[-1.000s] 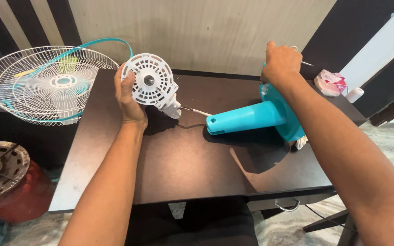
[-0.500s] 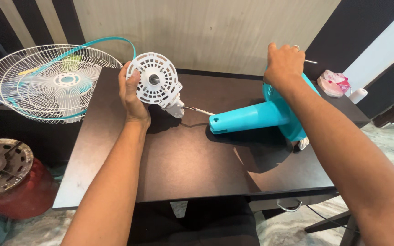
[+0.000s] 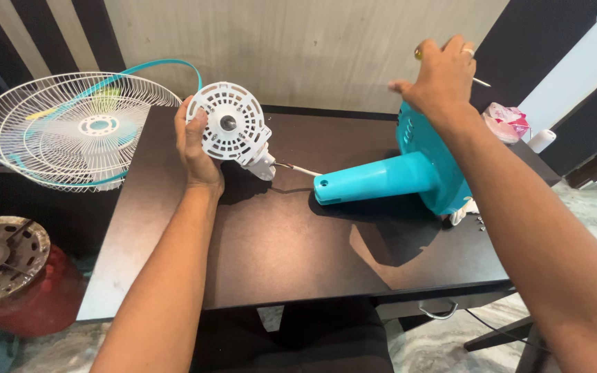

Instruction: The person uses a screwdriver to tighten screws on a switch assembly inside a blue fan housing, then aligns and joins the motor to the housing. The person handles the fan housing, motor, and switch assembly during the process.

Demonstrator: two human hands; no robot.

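Your left hand [image 3: 196,148] is wrapped around the rim of the white fan motor housing [image 3: 232,128], thumb on its vented front face and fingers behind it, holding it upright just above the far left part of the dark bench [image 3: 278,255]. A thin white cable [image 3: 302,169] runs from the housing's neck to the open end of the turquoise fan base [image 3: 395,176], which lies on its side on the bench with its column pointing toward the housing. Your right hand [image 3: 443,79] is raised above the round foot of that base, clear of it, fingers curled around a slim tool with a yellowish handle end [image 3: 419,52] and a metal tip sticking out the other side. Left of the bench rest the white wire fan guards [image 3: 70,128] with a turquoise rim band. A pink and white packet [image 3: 504,123] sits at the bench's far right corner.
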